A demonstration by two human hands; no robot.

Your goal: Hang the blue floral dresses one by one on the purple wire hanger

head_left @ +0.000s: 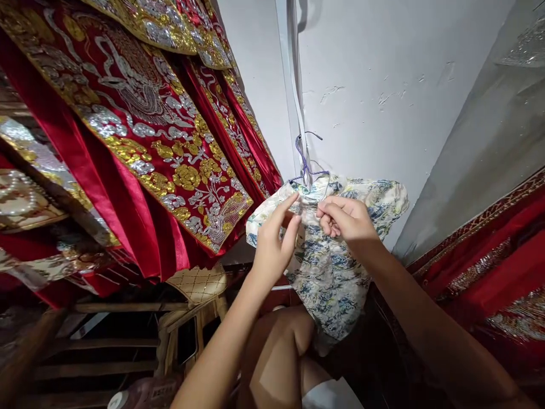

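Note:
A floral shirt (330, 278) in white, blue, green and yellow hangs from a purple hanger (303, 162). My left hand (279, 230) is in front of its collar, thumb and index finger apart with no object visible between them. Close by on the right, my right hand (343, 218) is closed in a pinch at the front of the neckline. Whatever lies between those fingertips is too small to make out. A thin greyish loop shows at the collar just above the right fingertips. My hands hide part of the shirt's upper front.
Red cloth panels (187, 147) with gold and silver sequins hang at the left. A narrow pale strip (292, 85) runs down the white wall (374, 74) to the hanger. Wooden furniture (114, 343) stands lower left beside a capped bottle (140, 393). More red fabric (494, 272) is at right.

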